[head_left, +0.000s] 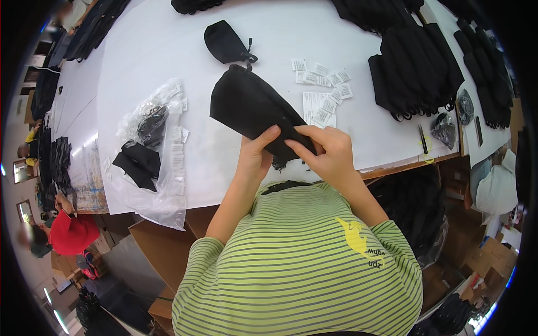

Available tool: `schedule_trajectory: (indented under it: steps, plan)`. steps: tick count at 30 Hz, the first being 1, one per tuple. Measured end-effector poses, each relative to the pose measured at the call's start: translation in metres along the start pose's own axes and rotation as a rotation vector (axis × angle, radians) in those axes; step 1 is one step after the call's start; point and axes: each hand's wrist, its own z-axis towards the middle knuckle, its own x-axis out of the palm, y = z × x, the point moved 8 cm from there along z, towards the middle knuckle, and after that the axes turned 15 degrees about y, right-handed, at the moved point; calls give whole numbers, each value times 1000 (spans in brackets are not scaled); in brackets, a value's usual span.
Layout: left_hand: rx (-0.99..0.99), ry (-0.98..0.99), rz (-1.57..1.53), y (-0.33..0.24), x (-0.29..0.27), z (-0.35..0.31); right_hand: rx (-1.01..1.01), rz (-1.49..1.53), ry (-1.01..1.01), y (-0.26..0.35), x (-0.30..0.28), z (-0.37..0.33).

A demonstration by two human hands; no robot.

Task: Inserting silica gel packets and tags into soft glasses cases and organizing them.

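Both my hands hold a flat black fabric pouch (241, 98) tilted over the near edge of the white table. My left hand (256, 152) is closed on its lower left side, thumb on top. At the near right end, my right hand (329, 152) pinches the cloth between thumb and fingers. A loop of cord shows at the pouch's far end, and a dark fringe hangs below my fingers. Just beyond lies a smaller black pouch (224, 42) with a cord and a toggle. What my curled fingers cover underneath is hidden.
Several small white packets (322, 78) lie right of the pouch. A clear plastic bag (168, 145) with black pieces is at left. Stacked black pouches (416, 70), black snips (423, 139) and a bagged dark bundle (444, 130) lie at right. A person in red (73, 232) is at far left.
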Motion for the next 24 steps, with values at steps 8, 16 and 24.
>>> schedule_trajectory:
  steps: [8,16,24]
  plan:
    - [0,-132,-175,3,-6,-3,-2,-87,58,-7,1,-1]
    - [81,-186,-150,-14,-14,1,452,814,-64,-82,38,-38]
    - [-262,77,91,5,14,-1,255,983,-118,-60,17,10]
